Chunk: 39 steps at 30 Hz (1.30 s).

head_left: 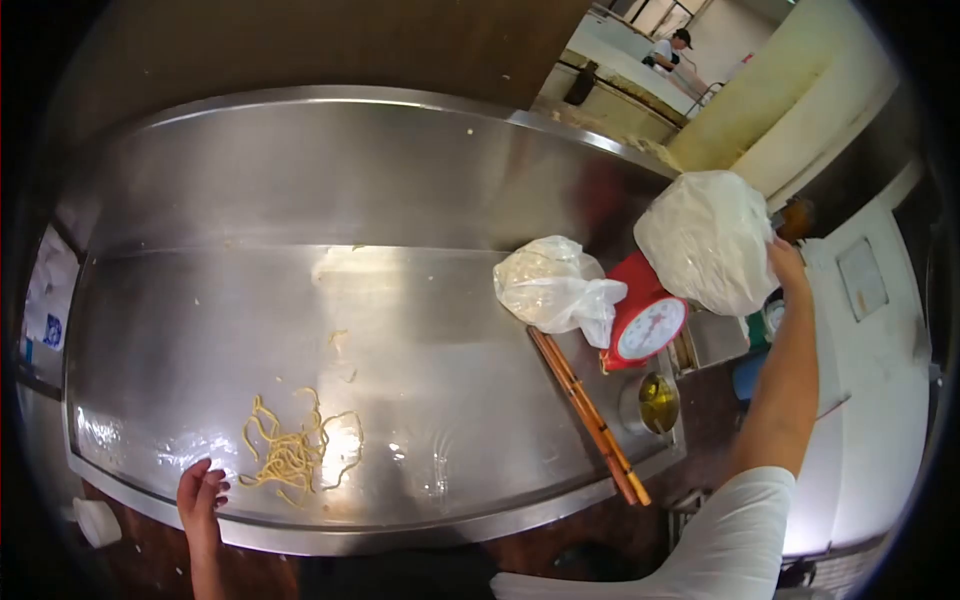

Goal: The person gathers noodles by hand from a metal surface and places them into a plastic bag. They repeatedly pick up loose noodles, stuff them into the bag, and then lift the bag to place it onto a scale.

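My left hand point(203, 490) is over the near left edge of the steel table point(230, 350), fingers apart and holding nothing. Just right of it lies a loose heap of yellow noodles point(292, 448). At the right, my right hand point(787, 265) touches the side of a large white plastic bag point(708, 240), its fingers partly hidden behind the plastic; whether they grip it is unclear. This bag rests on top of a red dial scale point(650, 325). A smaller knotted plastic bag point(550, 285) sits left of the scale.
Two wooden sticks point(590, 415) lie near the right end, beside a metal bowl of yellow oil point(657, 402). A white container point(97, 523) is below the table's left corner. Another person point(663, 53) stands in the far background, beyond a pale pillar point(770, 85).
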Each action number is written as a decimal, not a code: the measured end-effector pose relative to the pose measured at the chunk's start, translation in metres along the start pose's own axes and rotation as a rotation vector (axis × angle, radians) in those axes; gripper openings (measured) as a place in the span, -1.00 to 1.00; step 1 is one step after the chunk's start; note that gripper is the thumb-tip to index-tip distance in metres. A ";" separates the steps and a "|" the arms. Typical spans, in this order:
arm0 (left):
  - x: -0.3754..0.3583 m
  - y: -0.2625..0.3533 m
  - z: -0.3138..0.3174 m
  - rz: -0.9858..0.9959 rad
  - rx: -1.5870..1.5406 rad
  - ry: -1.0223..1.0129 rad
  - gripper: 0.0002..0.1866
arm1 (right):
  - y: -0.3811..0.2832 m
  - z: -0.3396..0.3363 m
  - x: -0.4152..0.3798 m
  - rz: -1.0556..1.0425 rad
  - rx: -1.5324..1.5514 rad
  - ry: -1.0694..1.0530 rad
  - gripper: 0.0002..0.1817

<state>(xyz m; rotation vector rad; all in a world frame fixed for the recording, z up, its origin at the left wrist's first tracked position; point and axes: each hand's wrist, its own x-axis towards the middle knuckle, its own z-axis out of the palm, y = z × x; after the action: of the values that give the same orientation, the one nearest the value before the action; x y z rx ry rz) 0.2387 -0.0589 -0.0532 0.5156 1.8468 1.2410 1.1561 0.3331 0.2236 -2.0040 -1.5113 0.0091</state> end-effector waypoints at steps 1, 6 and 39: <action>-0.002 0.008 0.010 0.050 0.065 -0.043 -0.54 | 0.010 0.006 0.014 0.103 0.088 -0.068 -0.28; -0.002 0.011 0.031 0.100 0.076 -0.208 -0.61 | 0.005 -0.012 0.023 0.258 -0.016 -0.300 -0.39; -0.054 -0.004 -0.034 0.080 -0.078 -0.055 -0.61 | -0.333 -0.063 0.008 -0.162 1.085 0.363 -0.60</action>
<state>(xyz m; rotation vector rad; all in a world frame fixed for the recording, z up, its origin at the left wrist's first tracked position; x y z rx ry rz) 0.2416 -0.1181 -0.0294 0.5803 1.7393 1.3335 0.8930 0.3617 0.4353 -0.9476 -1.0551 0.3118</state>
